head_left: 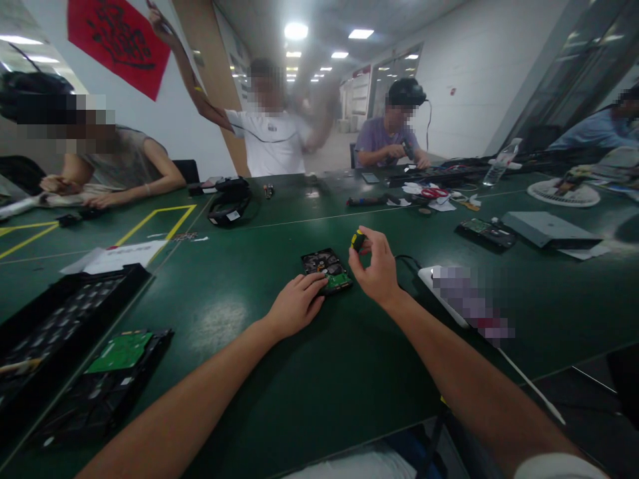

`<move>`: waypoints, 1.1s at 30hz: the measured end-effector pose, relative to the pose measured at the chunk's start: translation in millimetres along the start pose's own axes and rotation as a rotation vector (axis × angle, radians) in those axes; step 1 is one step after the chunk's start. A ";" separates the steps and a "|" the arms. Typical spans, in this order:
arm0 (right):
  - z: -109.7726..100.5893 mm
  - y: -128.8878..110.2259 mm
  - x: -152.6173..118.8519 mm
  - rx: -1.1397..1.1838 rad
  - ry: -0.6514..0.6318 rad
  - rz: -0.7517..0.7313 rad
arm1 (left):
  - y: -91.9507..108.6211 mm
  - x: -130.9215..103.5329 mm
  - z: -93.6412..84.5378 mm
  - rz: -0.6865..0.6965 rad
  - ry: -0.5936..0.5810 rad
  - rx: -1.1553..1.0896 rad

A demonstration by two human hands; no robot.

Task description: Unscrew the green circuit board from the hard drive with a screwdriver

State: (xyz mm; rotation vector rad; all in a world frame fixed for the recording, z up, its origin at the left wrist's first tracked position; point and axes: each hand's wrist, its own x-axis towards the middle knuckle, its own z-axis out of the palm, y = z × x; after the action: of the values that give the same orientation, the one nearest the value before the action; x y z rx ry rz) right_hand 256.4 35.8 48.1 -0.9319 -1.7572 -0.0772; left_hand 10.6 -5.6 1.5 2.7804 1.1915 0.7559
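While the left forearm reaches obliquely inward across the green desk (224, 259), the left hand (298, 303) lies palm down at its end, its fingers extended close together rather than spread, their tips resting on a hard drive (327, 261). The thumb sits lower, near the edge of the drive that faces the wearer. The hard drive, its green circuit board (338, 282) uppermost, lies on the desk in front of the person, between the two hands.

The right forearm slants inward from the opposite side, and the right hand (378, 269) is held upright just beside the drive. Its thumb and index finger pinch a small yellow-and-black piece (356, 241); the remaining fingers are bent behind. The piece is apart from the drive. The lower end of the piece is hidden by the grip, so its full form cannot be told.

To the person's left lie a second drive (120, 351), also board side up, and a long black tray (74, 309). To the right are a white cord (532, 386) and, farther off, a third drive (486, 233) beside a grey metal case (552, 229). Across the desk, a person in a white shirt (273, 145) raises one arm.
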 end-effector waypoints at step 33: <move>-2.4 -3.5 2.7 0.025 0.040 -0.046 | 3.1 -2.2 2.5 -0.219 0.130 -0.052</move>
State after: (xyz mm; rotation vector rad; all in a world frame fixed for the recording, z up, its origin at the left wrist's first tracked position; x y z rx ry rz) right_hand 255.9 33.8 52.7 -0.8669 -1.7390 -0.1024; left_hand 12.5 -8.8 -1.0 2.5375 1.4461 0.9425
